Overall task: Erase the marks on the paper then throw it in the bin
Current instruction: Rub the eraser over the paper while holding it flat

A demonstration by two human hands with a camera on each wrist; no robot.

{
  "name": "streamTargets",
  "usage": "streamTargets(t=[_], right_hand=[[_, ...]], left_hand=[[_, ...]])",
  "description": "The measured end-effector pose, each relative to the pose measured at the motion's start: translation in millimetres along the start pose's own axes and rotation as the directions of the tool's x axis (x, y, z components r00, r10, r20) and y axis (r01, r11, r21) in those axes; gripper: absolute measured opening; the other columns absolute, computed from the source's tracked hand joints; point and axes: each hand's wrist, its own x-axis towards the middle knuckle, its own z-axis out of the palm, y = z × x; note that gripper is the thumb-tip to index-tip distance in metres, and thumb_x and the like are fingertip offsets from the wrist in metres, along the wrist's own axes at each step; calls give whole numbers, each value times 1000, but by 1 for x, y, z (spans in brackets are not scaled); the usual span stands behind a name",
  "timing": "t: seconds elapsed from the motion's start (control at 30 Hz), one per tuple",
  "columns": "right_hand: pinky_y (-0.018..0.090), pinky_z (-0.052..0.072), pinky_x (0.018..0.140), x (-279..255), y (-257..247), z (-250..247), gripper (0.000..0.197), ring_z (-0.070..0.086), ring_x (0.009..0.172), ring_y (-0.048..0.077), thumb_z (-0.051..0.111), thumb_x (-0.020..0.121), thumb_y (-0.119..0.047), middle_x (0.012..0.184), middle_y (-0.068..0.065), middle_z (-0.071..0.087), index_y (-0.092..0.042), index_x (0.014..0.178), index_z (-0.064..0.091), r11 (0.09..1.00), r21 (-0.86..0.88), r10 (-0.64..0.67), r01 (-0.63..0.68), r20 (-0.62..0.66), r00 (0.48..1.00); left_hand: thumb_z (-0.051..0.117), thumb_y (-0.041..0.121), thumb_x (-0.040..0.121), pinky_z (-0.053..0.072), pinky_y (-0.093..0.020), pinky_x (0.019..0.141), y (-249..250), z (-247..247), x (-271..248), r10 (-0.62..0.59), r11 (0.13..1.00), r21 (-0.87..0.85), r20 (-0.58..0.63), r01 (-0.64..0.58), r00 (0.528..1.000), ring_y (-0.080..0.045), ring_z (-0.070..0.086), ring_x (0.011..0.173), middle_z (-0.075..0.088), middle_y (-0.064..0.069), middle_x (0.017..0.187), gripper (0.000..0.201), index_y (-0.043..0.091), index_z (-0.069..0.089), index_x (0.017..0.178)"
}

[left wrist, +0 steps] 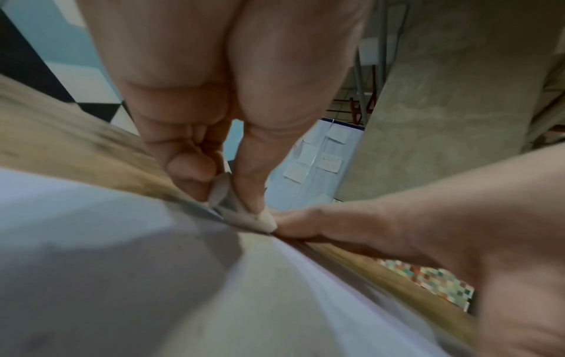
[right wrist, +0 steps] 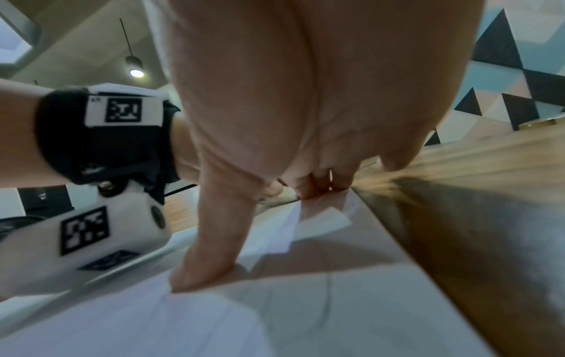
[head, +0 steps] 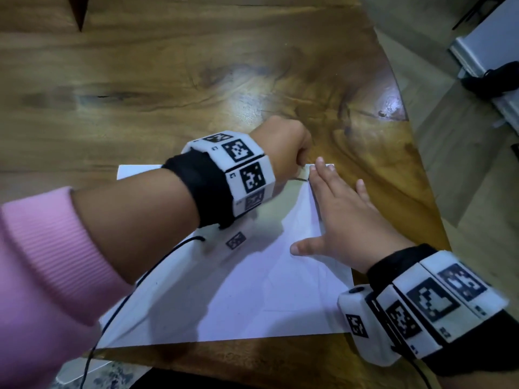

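Note:
A white sheet of paper (head: 238, 290) lies on the wooden table, with a short dark mark (head: 301, 180) near its far right corner. My left hand (head: 283, 147) reaches across to that corner with its fingers curled. In the left wrist view it pinches a small pale eraser (left wrist: 223, 190) whose tip is down on the paper (left wrist: 107, 229). My right hand (head: 345, 217) lies flat along the sheet's right edge, fingers straight and thumb spread, pressing the paper (right wrist: 275, 314) down. Its fingertips are right beside the eraser.
The wooden table (head: 168, 80) ends in a curved edge just right of the paper, with floor beyond. A black cable (head: 126, 299) runs from my left wristband over the sheet. A dark bundle (head: 494, 80) sits on white furniture at the far right.

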Motion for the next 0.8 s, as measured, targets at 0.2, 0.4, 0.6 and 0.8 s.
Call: streamTargets(t=[0.2,0.4,0.6,0.8], right_hand=[[39,-12,114,1,1,2,125,-22,141,5,69,66,-61,152,-10,-30,-20,147,-17,1000,13,5,-5,-10,1000],[38,-13,114,0,1,2,124,-23,140,4,68,67,-60,152,-10,-31,-20,146,-18,1000,20,4,-3,-13,1000],[40,-13,114,-1,2,1,120,-23,140,4,70,67,-58,152,-12,-29,-29,147,-15,999,44,-6,7,-12,1000],[41,-13,114,1,3,3,120,-23,141,5,70,66,-60,152,-12,-29,-30,146,-15,1000,28,-11,11,-21,1000]], left_hand=[[67,17,74,29,-15,49,-8,5,-37,80,992,77,243,-102,967,-12,47,65,55,7,66,7,17,67,80],[71,13,71,39,-17,54,-37,-20,-36,-114,989,-79,159,127,981,-3,51,47,56,13,57,9,20,69,77],[70,9,72,42,-15,50,-48,-28,-23,-224,956,-189,25,225,974,1,54,41,63,6,57,12,20,66,72],[74,14,69,35,-20,52,-34,-10,-19,-178,976,-127,1,177,984,-6,48,56,55,10,58,12,15,69,80]])
